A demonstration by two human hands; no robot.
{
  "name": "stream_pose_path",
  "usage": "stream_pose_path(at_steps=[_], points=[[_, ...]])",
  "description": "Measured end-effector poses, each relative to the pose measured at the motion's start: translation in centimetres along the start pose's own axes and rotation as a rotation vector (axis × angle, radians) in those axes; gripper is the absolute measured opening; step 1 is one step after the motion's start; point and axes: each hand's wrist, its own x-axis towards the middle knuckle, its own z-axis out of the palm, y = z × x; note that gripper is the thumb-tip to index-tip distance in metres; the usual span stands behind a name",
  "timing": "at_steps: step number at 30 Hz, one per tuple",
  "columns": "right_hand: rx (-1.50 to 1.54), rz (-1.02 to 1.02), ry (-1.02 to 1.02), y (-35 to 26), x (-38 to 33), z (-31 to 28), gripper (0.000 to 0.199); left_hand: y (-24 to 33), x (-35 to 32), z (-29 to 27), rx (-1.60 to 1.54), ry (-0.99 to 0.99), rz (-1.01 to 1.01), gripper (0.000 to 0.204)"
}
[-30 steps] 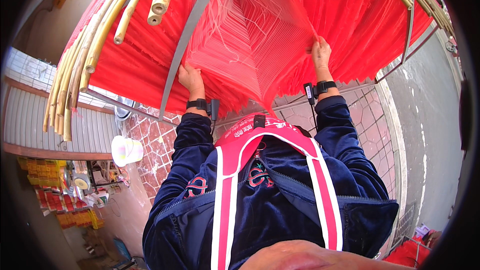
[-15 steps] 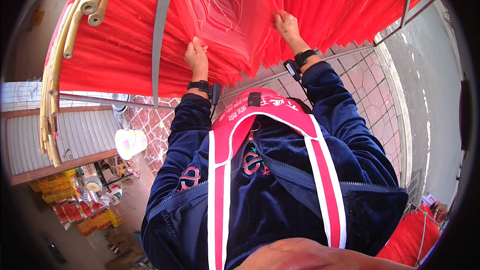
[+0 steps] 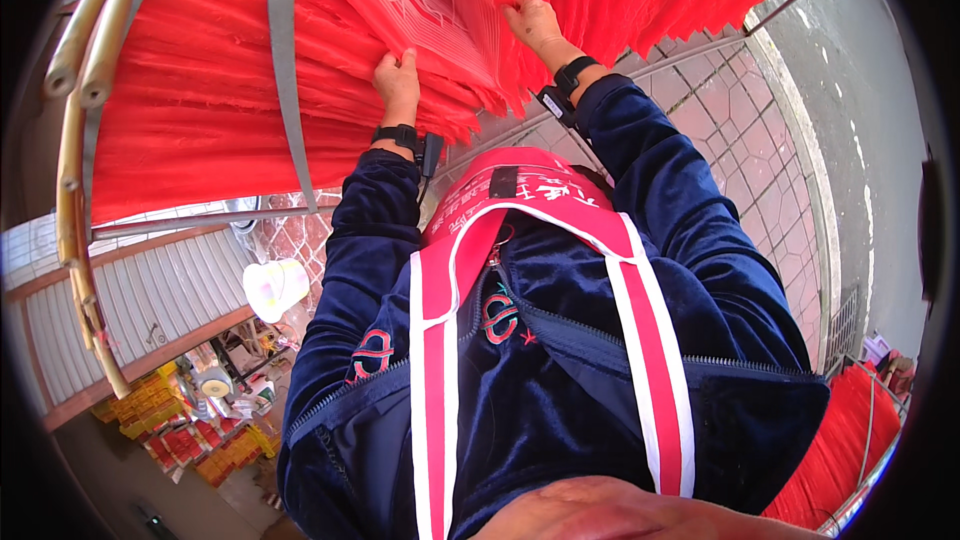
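A thick row of thin red sheets point(image 3: 210, 90), with ragged lower edges, hangs in many layers in front of me. My left hand point(image 3: 397, 85) grips sheet edges on the left side of a V-shaped parting, its thumb in sight and its other fingers partly hidden. To the right, my right hand point(image 3: 535, 22) pinches the edges on the other side. Between the hands, fanned layers with pale edge lines point(image 3: 425, 5) show. Whether the sheets are paper or cloth I cannot tell.
A grey metal frame point(image 3: 285, 60) runs around the sheets. Bamboo poles point(image 3: 72, 180) stick out at the left. A whitish bucket point(image 3: 277, 288) stands on the paving, near yellow and red packages point(image 3: 150, 400). More red sheets point(image 3: 840, 440) are on a rack at lower right.
My hands have come closer together and sit higher in view, the right one having moved left. The parting between the sheets is narrower. The whole view has also shifted slightly.
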Motion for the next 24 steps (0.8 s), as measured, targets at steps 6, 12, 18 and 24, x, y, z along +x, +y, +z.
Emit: stream_pose_path(at_steps=[6, 12, 18, 24], points=[[0.507, 0.218, -0.066, 0.9, 0.6, 1.8, 0.022, -0.6, -0.3, 2.8, -0.447, -0.032, -0.228, 0.019], [0.703, 0.109, 0.051, 2.0, 0.9, 4.4, 0.024, -2.7, -0.4, 9.2, -0.665, 0.026, -0.160, 0.021], [0.134, 0.075, 0.047, 6.1, 1.1, 8.2, 0.042, -7.9, 1.1, 15.6, -0.238, -0.119, -0.404, 0.034], [-0.003, 0.191, -0.165, 13.5, 1.1, 13.6, 0.035, -12.5, 1.5, 18.7, -0.066, -0.322, -0.594, 0.041]])
